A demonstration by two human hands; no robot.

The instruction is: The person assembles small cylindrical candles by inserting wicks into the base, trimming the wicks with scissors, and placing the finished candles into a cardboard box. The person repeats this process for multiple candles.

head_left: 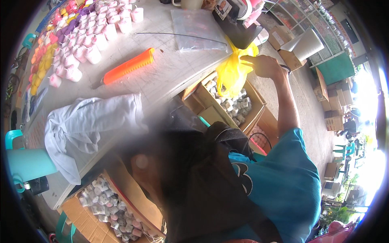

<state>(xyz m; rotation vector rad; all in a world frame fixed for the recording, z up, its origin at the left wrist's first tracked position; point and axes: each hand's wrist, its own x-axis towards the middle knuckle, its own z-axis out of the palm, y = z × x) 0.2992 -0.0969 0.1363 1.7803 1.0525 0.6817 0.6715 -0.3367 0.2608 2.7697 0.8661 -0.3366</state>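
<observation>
My right hand (265, 67) is at the end of an outstretched arm, at the table's right edge. Its fingers are closed on a yellow plastic bag (235, 73). The bag hangs crumpled over an open cardboard box (253, 91) holding many small grey-white pieces (233, 106). My left hand does not show; a dark, blurred shape covers the lower middle of the view. On the table beside the bag lie a thin dark rod (178, 34) and a clear plastic sheet or bag (196, 30). Farther left is an orange-handled cutter (129, 67).
Rows of small pink-white cups with wick-like tips (91, 38) fill the table's far left, alongside yellow and purple ones. A white cloth (95, 121) drapes over the near edge. Below stands another box of grey pieces (107, 202). Cardboard boxes (283, 40) stand at right.
</observation>
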